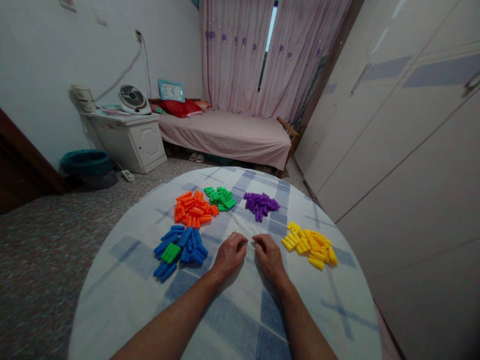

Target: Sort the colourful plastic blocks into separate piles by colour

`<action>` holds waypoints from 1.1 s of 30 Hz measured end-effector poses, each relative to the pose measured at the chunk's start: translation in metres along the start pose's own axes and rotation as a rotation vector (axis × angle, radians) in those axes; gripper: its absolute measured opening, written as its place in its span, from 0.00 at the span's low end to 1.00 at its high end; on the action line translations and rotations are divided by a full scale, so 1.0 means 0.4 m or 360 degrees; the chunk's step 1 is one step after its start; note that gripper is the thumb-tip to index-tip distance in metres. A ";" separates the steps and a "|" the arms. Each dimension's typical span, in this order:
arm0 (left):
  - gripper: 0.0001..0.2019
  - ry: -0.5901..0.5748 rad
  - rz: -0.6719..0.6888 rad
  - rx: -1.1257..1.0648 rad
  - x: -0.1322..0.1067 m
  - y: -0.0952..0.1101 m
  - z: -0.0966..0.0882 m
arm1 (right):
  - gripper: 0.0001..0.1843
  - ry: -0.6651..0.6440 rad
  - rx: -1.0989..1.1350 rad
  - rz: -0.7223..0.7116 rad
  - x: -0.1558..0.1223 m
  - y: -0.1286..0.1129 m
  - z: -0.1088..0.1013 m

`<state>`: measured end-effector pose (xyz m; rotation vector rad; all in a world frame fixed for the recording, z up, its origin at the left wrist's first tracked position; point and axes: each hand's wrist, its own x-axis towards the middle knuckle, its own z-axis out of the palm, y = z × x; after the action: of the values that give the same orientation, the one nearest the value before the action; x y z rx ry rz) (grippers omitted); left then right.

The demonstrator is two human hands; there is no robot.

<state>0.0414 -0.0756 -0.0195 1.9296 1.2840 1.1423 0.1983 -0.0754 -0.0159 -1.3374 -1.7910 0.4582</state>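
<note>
My left hand (231, 254) and my right hand (269, 256) rest on the cloth at the middle of the table, a small gap between them. Both have curled fingers with nothing visible in them. Left of my left hand lies a pile of blue plastic pieces (192, 246), with a green piece (171, 253) on top. Orange pieces (193, 209) are heaped just beyond it, next to green pieces (222, 199). Purple pieces (261, 205) lie ahead of my right hand. Yellow pieces (314, 246) are spread to its right. Neither hand touches a pile.
A blue-and-white checked cloth (232, 320) covers the round table. Beyond stands a bed (228, 131) in front of pink curtains (240, 60). A white cabinet (146, 142) carries a fan (132, 97); a bin (88, 167) stands beside it. A wardrobe (408, 175) runs along the right.
</note>
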 end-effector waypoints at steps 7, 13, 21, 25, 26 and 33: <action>0.09 -0.0010 0.0006 0.0020 -0.001 0.007 -0.003 | 0.12 -0.0029 0.0006 0.0016 -0.001 -0.003 -0.002; 0.09 -0.0022 0.0011 0.0021 0.000 0.003 -0.003 | 0.12 -0.0018 0.0006 0.0019 0.000 -0.002 -0.002; 0.08 -0.0035 0.0004 0.0002 0.002 -0.001 0.000 | 0.12 -0.0023 0.0001 0.0036 -0.002 0.003 0.002; 0.08 -0.0053 -0.0002 -0.0005 0.001 0.000 -0.003 | 0.14 0.0228 -0.0082 -0.0052 0.008 0.015 -0.019; 0.08 -0.0058 -0.0002 -0.0005 0.000 0.001 -0.005 | 0.14 0.0373 -0.0156 -0.0094 0.013 0.020 -0.035; 0.08 -0.0093 -0.0025 0.0003 0.000 0.010 -0.012 | 0.21 0.1406 -0.0983 0.0067 0.012 0.100 -0.239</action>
<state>0.0391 -0.0772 -0.0140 1.9366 1.2677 1.0693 0.2975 -0.0740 0.0138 -1.6238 -1.1618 -0.6512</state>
